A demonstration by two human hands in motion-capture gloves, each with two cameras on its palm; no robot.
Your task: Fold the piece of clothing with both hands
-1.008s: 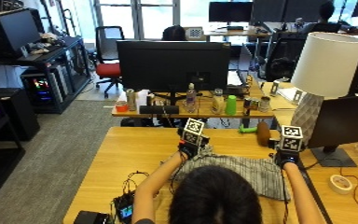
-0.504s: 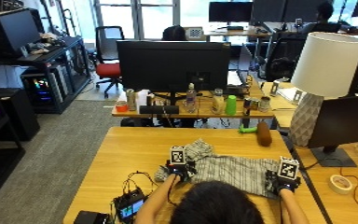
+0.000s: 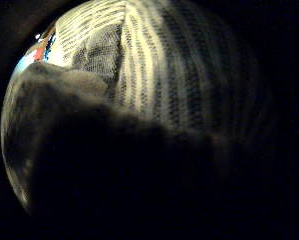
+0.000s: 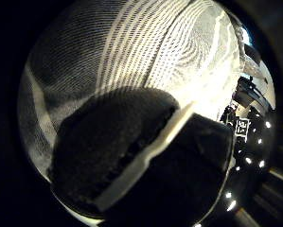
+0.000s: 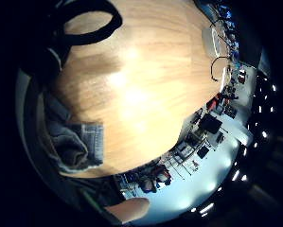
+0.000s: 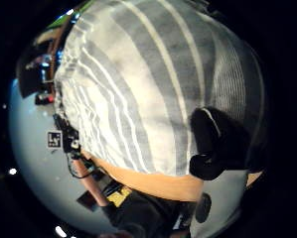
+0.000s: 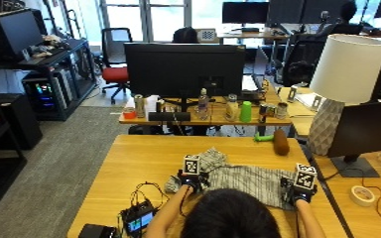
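The garment [image 7: 243,179] lies on the table [image 7: 144,158], between the left hand [image 7: 189,179] and the right hand [image 7: 297,192]. A lamp [image 7: 339,94] stands at the right, behind it.

Nothing here gives me words, brand names or numbers I can read. The small device [image 7: 138,219] near my left elbow on the table [image 7: 131,163] shows a lit blue screen, its contents too small to make out. The bottles [image 7: 245,111] lined up along the far desk [image 7: 177,119] carry labels, none of them legible from where I sit.
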